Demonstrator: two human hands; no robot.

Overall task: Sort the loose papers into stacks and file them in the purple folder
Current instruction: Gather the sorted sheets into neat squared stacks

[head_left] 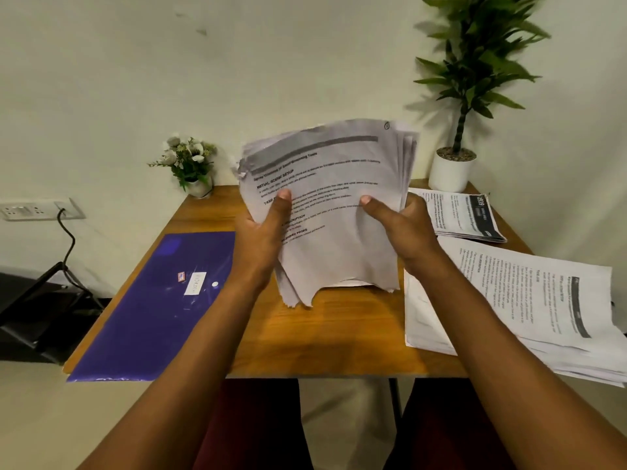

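Observation:
A thick bundle of printed papers (pixel 336 184) stands upright over the middle of the wooden table (pixel 339 334), its ragged lower edge just above the wood. My left hand (pixel 261 235) grips its left side, thumb on the front page. My right hand (pixel 400 228) grips the right side the same way. The purple folder (pixel 152 307) lies flat and closed on the table's left part. Two paper stacks lie on the right: a small far stack (pixel 464 215) and a large near stack (pixel 543 310) overhanging the table's edge.
A small pot of white flowers (pixel 193 167) stands at the back left corner. At the back right stands a tall green plant in a white pot (pixel 451 171). A wall socket with a black cable (pixel 64 228) is left of the table. My legs show below the front edge.

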